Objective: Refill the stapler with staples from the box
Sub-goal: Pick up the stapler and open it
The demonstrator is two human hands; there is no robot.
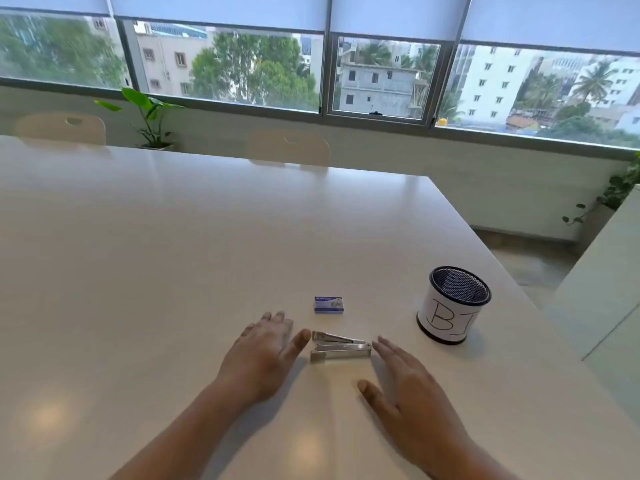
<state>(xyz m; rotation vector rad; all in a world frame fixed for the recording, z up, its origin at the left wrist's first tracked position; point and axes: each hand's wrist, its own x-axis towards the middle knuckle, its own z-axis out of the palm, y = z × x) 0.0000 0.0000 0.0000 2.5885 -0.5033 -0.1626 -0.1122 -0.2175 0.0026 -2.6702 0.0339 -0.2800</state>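
A small silver stapler (pixel 340 347) lies on its side on the white table (pixel 173 271), its arms slightly spread toward the left. Just behind it sits a closed blue staple box (pixel 329 304). My left hand (pixel 265 351) lies flat on the table left of the stapler, fingers straight, the thumb tip almost at the stapler's left end. To the stapler's right my right hand (pixel 405 379) lies flat too, its fingertips close to the stapler's right end. Neither hand holds anything.
A black mesh cup (pixel 453 303) wrapped in white paper with handwritten letters stands to the right, near the table's right edge. Two chairs (pixel 287 147) are tucked in at the far side. A potted plant (pixel 152 116) stands by the windows.
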